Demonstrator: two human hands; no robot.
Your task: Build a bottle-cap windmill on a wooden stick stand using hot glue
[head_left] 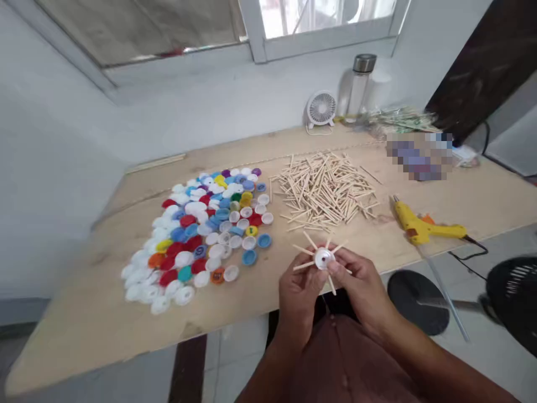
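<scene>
A white bottle cap (pixel 322 258) with several short wooden sticks radiating from its rim is held between both hands, just past the table's front edge. My left hand (pixel 300 288) grips it from the left, thumb at the lower edge. From the other side my right hand (pixel 358 280) pinches it, its thumb pressed on the cap's face. Beyond the hands lies a loose pile of wooden sticks (pixel 325 187). To its left spreads a heap of bottle caps (pixel 197 235) in white, blue, red, yellow and other colours. The fingertips behind the cap are partly hidden.
A yellow hot glue gun (pixel 423 221) with a clear glue stick lies at the table's right edge, its cord hanging down. Along the wall stand a small white fan (pixel 321 109) and a bottle (pixel 359 87). Plastic packets (pixel 403 120) lie at the back right. A black fan (pixel 514 296) is at right.
</scene>
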